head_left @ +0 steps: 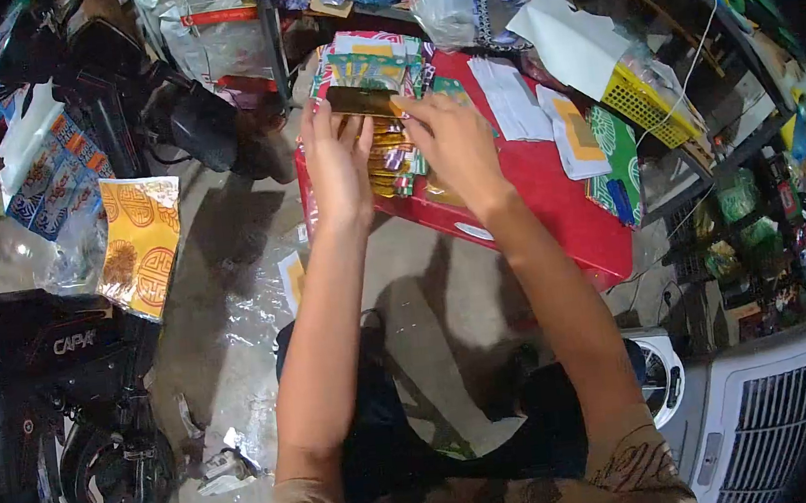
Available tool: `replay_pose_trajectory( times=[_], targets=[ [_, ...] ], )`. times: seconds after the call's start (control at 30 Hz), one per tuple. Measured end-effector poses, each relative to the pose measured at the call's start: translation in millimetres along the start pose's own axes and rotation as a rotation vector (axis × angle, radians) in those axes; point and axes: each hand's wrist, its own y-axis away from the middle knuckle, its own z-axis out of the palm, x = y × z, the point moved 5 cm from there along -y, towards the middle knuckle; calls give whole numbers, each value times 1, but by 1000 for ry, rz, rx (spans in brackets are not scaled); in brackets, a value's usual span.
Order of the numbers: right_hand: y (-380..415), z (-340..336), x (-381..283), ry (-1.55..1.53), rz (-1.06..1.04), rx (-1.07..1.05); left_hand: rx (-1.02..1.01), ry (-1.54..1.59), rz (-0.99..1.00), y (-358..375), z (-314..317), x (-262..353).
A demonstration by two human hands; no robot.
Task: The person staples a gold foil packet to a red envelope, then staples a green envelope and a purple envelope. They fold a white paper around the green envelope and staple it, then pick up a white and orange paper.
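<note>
As the left hand (338, 166), fingers parted, and the right hand (456, 145) touch the gold strip (363, 103) at twelve o'clock, above the red table (555, 213), I can't tell whether either is pinching.

A yellow basket (640, 110) and grey slatted appliance (774, 424) are at right, a wheeled machine (66, 328) left

I record one flat, dark gold piece (361, 102), long and narrow from my view, with a glossy surface, held near both ends and set roughly crosswise. Any markings on it I cannot make out. Just on its near side I note shiny gold packets (391, 158), overlapping in a pile on the red table (554, 203), partly hidden from me
</note>
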Motion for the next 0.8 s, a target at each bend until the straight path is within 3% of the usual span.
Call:
replay_pose_trajectory(
  times=[0.23,0.47,0.57,0.7,0.8],
  targets=[
    [2,4,-3,97,-105,37,-43,34,-75,-18,-3,4],
    [-1,11,0,144,-47,54,-57,-113,-33,-1,12,21],
    [0,14,-3,160,-50,35,-114,-163,51,-27,-12,3],
    [4,10,-1,147,-83,0,55,-528,212,-5,0,25],
    [13,-9,8,51,-44,-56,-55,-600,262,11,18,35]
  ],
)
